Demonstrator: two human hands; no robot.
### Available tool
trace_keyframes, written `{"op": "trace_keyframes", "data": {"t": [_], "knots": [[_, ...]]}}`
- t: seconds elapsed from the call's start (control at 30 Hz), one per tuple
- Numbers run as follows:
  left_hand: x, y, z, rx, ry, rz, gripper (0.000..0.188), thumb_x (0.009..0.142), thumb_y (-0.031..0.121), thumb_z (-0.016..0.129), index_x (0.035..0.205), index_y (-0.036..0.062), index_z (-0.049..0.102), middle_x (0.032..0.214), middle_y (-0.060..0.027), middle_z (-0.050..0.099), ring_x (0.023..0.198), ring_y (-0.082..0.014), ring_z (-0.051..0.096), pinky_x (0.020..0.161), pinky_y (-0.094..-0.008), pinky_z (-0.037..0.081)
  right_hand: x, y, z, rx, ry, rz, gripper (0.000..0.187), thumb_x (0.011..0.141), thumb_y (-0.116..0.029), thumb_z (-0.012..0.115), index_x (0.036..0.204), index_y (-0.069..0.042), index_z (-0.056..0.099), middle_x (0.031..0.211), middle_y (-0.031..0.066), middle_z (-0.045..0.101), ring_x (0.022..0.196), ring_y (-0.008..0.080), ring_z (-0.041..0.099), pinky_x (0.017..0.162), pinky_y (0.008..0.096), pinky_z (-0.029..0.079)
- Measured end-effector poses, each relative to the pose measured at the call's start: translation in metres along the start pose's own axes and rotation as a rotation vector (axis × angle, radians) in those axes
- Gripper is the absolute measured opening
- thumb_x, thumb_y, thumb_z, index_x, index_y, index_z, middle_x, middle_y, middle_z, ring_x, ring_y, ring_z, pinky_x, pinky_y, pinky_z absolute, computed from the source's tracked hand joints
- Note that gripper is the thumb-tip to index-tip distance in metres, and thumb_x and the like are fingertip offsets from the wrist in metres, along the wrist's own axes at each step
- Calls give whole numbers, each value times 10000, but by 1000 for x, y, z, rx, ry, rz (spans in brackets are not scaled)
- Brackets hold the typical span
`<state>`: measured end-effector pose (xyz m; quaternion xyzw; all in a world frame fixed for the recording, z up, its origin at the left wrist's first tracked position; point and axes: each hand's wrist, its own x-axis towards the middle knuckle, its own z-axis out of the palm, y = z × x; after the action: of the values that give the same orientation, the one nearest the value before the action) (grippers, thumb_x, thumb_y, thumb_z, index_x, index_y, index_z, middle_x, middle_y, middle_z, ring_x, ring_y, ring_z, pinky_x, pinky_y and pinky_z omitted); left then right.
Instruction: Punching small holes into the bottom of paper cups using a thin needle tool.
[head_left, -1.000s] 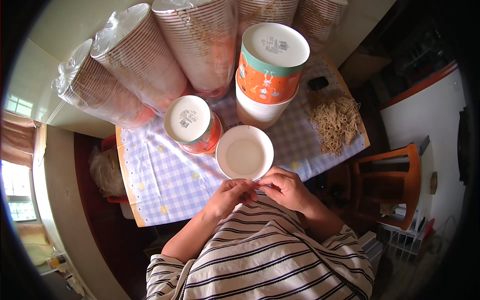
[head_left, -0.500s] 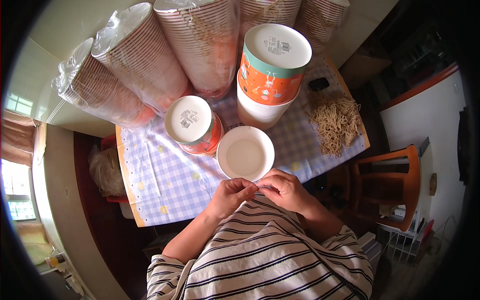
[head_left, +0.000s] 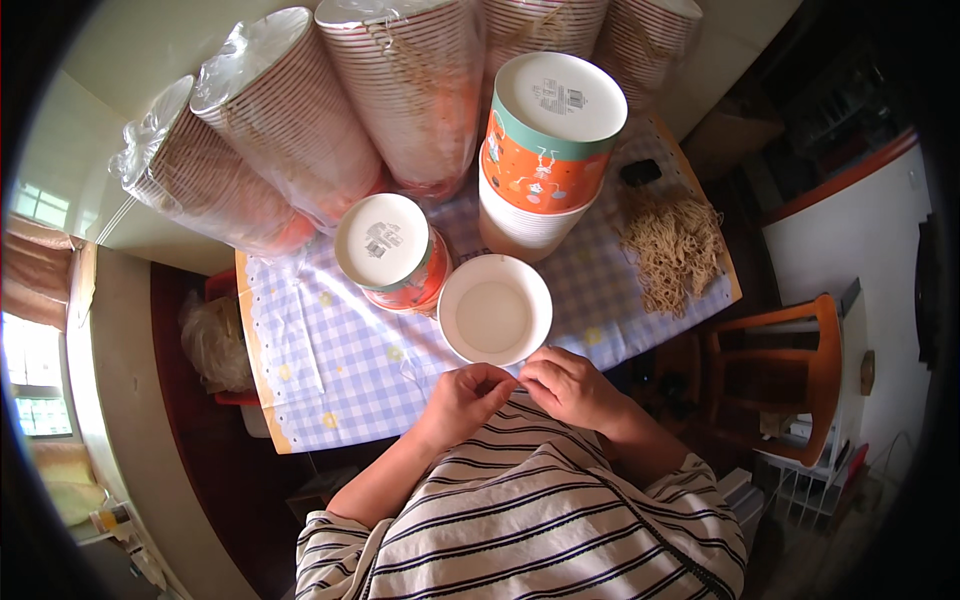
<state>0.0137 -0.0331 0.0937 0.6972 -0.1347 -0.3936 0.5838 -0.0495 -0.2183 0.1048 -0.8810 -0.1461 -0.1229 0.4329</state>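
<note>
My left hand [head_left: 464,400] and my right hand [head_left: 566,386] meet fingertip to fingertip in front of my striped shirt. Both are closed in a pinch; whatever lies between the fingers is too small to make out. Just beyond them an open white paper tub [head_left: 494,310] shows its inside. To its left stands an upside-down orange paper tub [head_left: 404,268] with a green band and white base. Behind, a taller stack of upturned orange tubs [head_left: 548,175] rises, with white ones under the top one.
Several plastic-wrapped tub stacks [head_left: 290,115] line the back of the checked tablecloth [head_left: 330,370]. A heap of tan strings [head_left: 676,255] lies at the right, beside a small black object [head_left: 640,172]. An orange wooden chair [head_left: 825,380] stands off the table's right side.
My hands stay near the open tub, with the fingers of my right hand curled in more. The whole view has shifted very slightly.
</note>
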Motion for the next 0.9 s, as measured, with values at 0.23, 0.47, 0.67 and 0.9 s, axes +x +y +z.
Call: {"op": "trace_keyframes", "data": {"t": [0.23, 0.47, 0.67, 0.9], "knots": [[-7, -4, 0, 383, 42, 392, 118, 811, 75, 676, 886, -10, 645, 713, -91, 602, 622, -178, 579, 575, -293, 475, -12, 2, 6, 32, -57, -10, 204, 728, 21, 662, 884, -35, 544, 843, 95, 553, 724, 277, 589, 628, 357, 501], [-12, -7, 0, 454, 70, 537, 83, 764, 31, 680, 821, 5, 626, 693, -107, 586, 626, -261, 577, 572, -348, 469, -19, -1, 14, 92, -44, -6, 215, 714, 35, 668, 879, -37, 550, 807, 85, 565, 702, 267, 589, 601, 347, 494], [-13, -7, -1, 468, 75, 558, 108, 741, 20, 683, 823, 11, 613, 693, -97, 590, 636, -255, 582, 583, -343, 471, -22, 1, 17, 88, -1, -50, 229, 693, 44, 676, 870, -46, 562, 809, 81, 577, 702, 259, 596, 595, 337, 494], [-9, -5, -2, 475, 57, 607, 138, 724, 11, 693, 841, 24, 621, 705, -79, 599, 650, -243, 586, 594, -331, 469, -21, 1, 14, 95, 25, -38, 214, 715, 44, 662, 882, -37, 556, 802, 86, 565, 690, 259, 582, 592, 343, 483]]}}
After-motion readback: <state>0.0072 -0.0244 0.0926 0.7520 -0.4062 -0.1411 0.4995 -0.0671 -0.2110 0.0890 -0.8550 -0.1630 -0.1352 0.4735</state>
